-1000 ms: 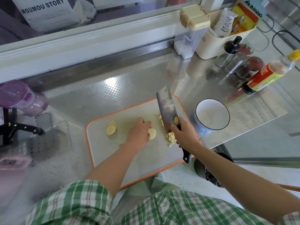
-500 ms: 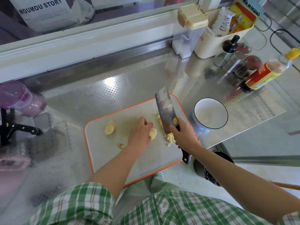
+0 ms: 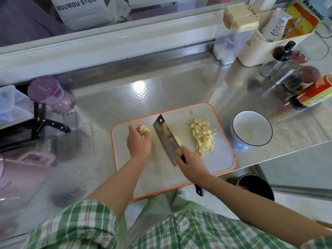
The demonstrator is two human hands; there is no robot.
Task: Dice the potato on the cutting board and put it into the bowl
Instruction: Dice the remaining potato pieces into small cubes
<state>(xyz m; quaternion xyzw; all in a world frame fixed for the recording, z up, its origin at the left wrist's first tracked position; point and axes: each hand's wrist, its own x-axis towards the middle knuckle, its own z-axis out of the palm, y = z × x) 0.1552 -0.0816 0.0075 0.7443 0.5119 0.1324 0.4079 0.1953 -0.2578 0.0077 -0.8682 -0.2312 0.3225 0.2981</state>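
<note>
board [image 3: 222,155] white, orange rim | dice [image 3: 202,136] pale yellow | bowl [image 3: 251,131] white, dark rim | shirt [image 3: 80,229] green-white plaid

Left grip [image 3: 138,143] closed in a pinch, right grip [image 3: 191,160] curled tight

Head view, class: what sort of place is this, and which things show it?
Probably a kitchen: a steel counter, a cutting board with diced potato, and a sauce bottle.

Back right on the steel counter [image 3: 143,97], a clear canister [image 3: 231,33] with a cream lid stands just beside a cream caddy [image 3: 265,51] stuffed with packets. A steel shaker [image 3: 285,72] and a red-labelled bottle [image 3: 312,96] sit near them. Far left, there's a purple-lidded jar [image 3: 52,95] with a black-handled knife [image 3: 52,124] below it, and something pink, too blurred to name.
</note>
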